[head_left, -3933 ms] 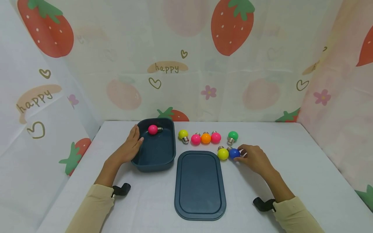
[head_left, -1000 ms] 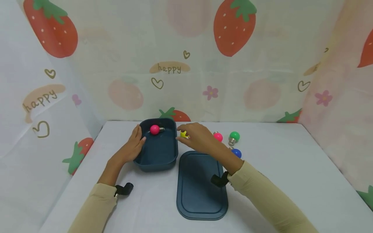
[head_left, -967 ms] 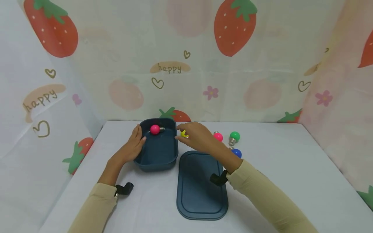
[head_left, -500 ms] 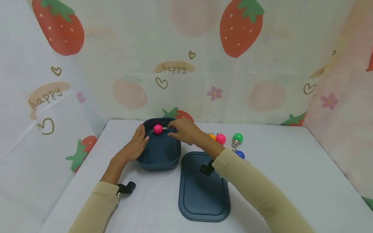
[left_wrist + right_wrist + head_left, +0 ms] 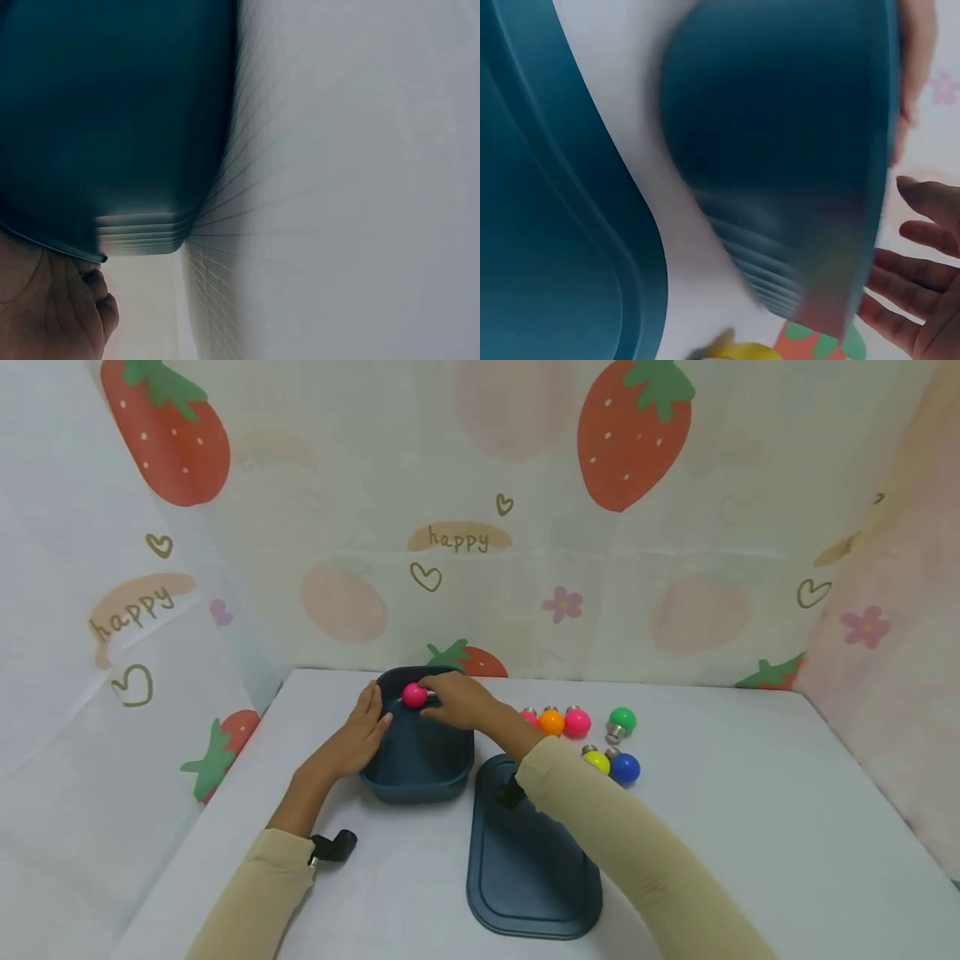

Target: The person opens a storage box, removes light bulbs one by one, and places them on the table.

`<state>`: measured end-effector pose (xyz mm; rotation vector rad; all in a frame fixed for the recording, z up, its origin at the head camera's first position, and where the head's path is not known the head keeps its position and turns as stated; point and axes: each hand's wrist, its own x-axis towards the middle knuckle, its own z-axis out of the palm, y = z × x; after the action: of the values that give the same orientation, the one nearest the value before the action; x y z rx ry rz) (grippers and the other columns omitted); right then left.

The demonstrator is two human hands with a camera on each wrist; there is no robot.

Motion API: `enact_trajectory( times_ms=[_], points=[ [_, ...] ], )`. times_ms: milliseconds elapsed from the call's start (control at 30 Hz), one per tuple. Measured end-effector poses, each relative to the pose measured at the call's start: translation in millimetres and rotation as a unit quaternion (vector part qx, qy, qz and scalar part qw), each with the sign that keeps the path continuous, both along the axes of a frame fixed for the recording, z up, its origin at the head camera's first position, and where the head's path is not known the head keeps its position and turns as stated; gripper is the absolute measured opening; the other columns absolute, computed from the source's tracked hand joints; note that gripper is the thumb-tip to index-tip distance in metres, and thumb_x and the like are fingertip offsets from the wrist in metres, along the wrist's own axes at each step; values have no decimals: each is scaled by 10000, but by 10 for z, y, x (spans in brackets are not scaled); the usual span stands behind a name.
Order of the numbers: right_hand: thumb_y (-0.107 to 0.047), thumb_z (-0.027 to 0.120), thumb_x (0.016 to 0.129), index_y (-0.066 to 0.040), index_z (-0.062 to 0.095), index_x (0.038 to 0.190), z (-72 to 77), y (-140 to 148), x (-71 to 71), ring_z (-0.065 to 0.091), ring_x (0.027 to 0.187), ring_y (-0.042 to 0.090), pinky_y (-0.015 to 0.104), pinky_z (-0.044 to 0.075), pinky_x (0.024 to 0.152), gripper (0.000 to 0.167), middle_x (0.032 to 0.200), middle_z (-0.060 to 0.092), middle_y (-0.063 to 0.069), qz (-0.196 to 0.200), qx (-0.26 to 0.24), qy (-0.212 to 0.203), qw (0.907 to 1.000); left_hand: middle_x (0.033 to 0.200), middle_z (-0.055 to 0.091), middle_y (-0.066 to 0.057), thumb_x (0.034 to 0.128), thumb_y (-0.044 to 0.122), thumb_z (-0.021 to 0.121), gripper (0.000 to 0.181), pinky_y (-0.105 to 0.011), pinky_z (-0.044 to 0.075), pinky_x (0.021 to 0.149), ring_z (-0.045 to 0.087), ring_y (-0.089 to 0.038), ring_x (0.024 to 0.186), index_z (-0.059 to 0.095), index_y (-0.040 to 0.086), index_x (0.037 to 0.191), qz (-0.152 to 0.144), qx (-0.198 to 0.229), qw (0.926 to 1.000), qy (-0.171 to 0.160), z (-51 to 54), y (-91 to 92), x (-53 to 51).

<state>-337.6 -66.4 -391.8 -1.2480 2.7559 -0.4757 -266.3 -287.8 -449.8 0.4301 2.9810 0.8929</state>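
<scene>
A dark blue plastic box (image 5: 416, 793) stands at the table's left back, with a pink light bulb (image 5: 415, 696) lying inside. My left hand (image 5: 360, 737) rests along the box's left wall, fingers straight. In the head view my right hand (image 5: 463, 700) hovers over the box's right rim, its fingertips spread around the pink bulb's metal base; touching or not, I cannot tell. The right wrist view shows those fingers (image 5: 911, 289) spread apart beside the rim, with no bulb visible between them. A yellow bulb (image 5: 742, 351) shows near the box there; in the head view my right arm hides it.
A flat dark blue lid (image 5: 536, 877) lies right of the box, partly under my right forearm. Beyond are an orange bulb (image 5: 551, 722), a pink bulb (image 5: 577, 722), a green bulb (image 5: 622, 719), a second yellow bulb (image 5: 596, 762) and a blue bulb (image 5: 625, 768).
My right hand has left the blue bulb and travelled left, past the yellow bulb by the box, to above the box. My left hand stays at the box wall. The head view has shifted slightly.
</scene>
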Motion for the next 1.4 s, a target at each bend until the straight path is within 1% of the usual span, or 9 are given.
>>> enact_trajectory(
  times_ms=[233, 433, 533, 667, 833, 1000, 1100, 1300, 1400],
  points=[
    [-290, 707, 973, -52, 508, 1473, -106, -146, 4, 551, 1321, 230, 373, 436, 1107, 589, 1427, 596, 103, -186, 374, -120, 9991, 1679, -111, -214, 1131, 332, 254, 675, -564, 74, 1229, -71, -377, 1548, -44, -78, 1577, 91, -117, 9998, -95, -60, -17, 14],
    [-306, 711, 969, -66, 512, 1470, -94, -217, -100, 556, 1298, 218, 375, 441, 1101, 590, 1405, 605, 92, -248, 442, 71, 9987, 1679, -74, -231, 1126, 344, 265, 683, -572, 93, 1224, -27, -402, 1546, -4, -92, 1577, 76, -73, 9998, 141, -17, -10, -28],
    [-306, 710, 969, -66, 477, 1497, -96, -222, -142, 521, 1345, 230, 396, 414, 1127, 624, 1455, 567, 100, -292, 530, 55, 9982, 1675, -66, -244, 1125, 336, 266, 680, -576, 92, 1223, -21, -415, 1543, 7, -104, 1574, 54, -92, 9998, 178, 8, 12, -41],
    [-309, 707, 970, -57, 391, 1551, -110, -241, -162, 437, 1430, 263, 426, 351, 1172, 708, 1549, 467, 129, -262, 643, -76, 9976, 1672, -69, -252, 1127, 336, 257, 679, -570, 87, 1226, -31, -412, 1544, 2, -111, 1570, 76, -180, 9998, 96, 17, 23, -24],
    [-296, 720, 963, -55, 343, 1573, -126, -278, -162, 416, 1446, 264, 416, 332, 1183, 757, 1585, 415, 134, -184, 661, -174, 9975, 1671, -77, -254, 1130, 327, 253, 670, -570, 85, 1226, -33, -414, 1543, 3, -116, 1567, 103, -193, 9997, 72, 20, 18, 5],
    [-278, 723, 962, -78, 338, 1582, -106, -312, -166, 427, 1437, 275, 436, 349, 1173, 757, 1595, 399, 133, -58, 774, -204, 9968, 1672, -88, -246, 1131, 341, 243, 676, -569, 75, 1226, -43, -405, 1544, -9, -108, 1569, 110, -135, 9998, 26, 47, 8, 19],
    [-275, 721, 963, -97, 345, 1584, -90, -327, -177, 414, 1445, 278, 451, 345, 1174, 747, 1607, 378, 131, -21, 876, -214, 9959, 1672, -83, -249, 1131, 351, 232, 678, -570, 77, 1226, -42, -401, 1546, -10, -106, 1570, 120, -111, 9998, 59, 53, 3, 16],
    [-266, 724, 961, -106, 336, 1589, -109, -345, -192, 376, 1472, 277, 449, 309, 1194, 755, 1626, 342, 138, -4, 1004, -487, 9938, 1672, -82, -248, 1133, 333, 237, 666, -566, 72, 1228, -50, -399, 1545, -20, -98, 1572, 106, -13, 9999, 53, 16, -8, 13],
    [-262, 732, 955, -107, 362, 1579, -132, -361, -197, 383, 1467, 275, 453, 315, 1191, 741, 1611, 373, 136, 9, 1052, -477, 9933, 1672, -80, -251, 1133, 326, 242, 665, -563, 71, 1229, -48, -403, 1545, -20, -99, 1572, 99, -9, 9999, 61, 5, -13, 13]
  ],
)
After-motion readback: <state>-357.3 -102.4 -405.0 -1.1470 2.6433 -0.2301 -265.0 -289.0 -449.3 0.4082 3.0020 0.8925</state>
